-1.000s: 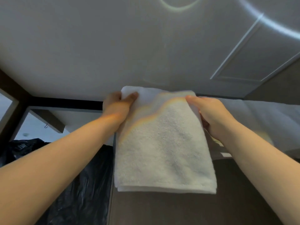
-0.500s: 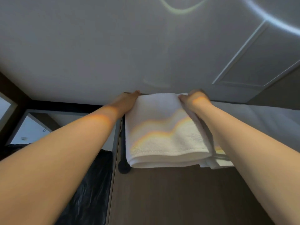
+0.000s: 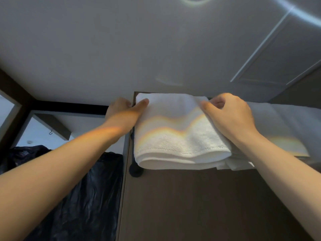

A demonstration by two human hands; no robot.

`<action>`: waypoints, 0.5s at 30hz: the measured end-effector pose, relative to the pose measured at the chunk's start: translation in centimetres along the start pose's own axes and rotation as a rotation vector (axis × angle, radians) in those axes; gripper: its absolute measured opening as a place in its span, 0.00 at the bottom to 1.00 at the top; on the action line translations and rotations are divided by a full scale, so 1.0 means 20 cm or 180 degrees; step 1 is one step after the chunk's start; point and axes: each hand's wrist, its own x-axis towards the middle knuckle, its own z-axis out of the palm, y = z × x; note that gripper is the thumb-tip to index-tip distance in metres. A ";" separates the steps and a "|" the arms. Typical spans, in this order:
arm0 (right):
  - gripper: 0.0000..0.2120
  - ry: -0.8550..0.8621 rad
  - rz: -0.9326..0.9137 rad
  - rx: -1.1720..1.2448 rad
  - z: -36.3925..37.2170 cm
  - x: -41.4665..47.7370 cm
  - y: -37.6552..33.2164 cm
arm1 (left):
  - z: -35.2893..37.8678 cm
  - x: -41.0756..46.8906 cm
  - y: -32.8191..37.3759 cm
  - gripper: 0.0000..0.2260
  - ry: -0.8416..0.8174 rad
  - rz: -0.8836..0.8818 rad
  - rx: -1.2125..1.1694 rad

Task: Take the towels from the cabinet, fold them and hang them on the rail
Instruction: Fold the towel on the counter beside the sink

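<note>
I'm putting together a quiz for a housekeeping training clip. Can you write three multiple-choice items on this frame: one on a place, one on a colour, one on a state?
1. Where is the black plastic bag relative to the folded towel?
A. Above it
B. Below it, to the left
C. Lying on top of it

2. What colour is the folded towel?
A. White
B. Blue
C. Red

3. What is the right hand doing?
A. Hanging idle
B. Gripping the towel's right edge
C. Pressing flat on the ceiling

Answers:
1. B, the bag fills the lower left of the view, lower than the towel.
2. A, its pile is white apart from a streak of glare.
3. B, its fingers curl round the towel's right edge.
</note>
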 end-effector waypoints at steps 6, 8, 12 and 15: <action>0.19 -0.0752 0.0051 0.0072 0.02 -0.14 0.08 | -0.02 -0.15 -0.04 0.14 -0.0759 -0.0228 -0.0716; 0.15 -0.0978 0.0216 0.0396 0.03 -0.16 0.11 | -0.01 -0.16 -0.04 0.05 -0.0756 -0.0216 -0.0863; 0.09 -0.1537 0.1000 0.1373 0.03 -0.15 0.13 | 0.00 -0.14 -0.06 0.03 -0.0603 -0.0244 -0.0899; 0.13 -0.1615 0.1276 0.1719 0.03 -0.10 0.11 | 0.01 -0.12 -0.07 0.03 -0.0506 -0.0233 -0.0908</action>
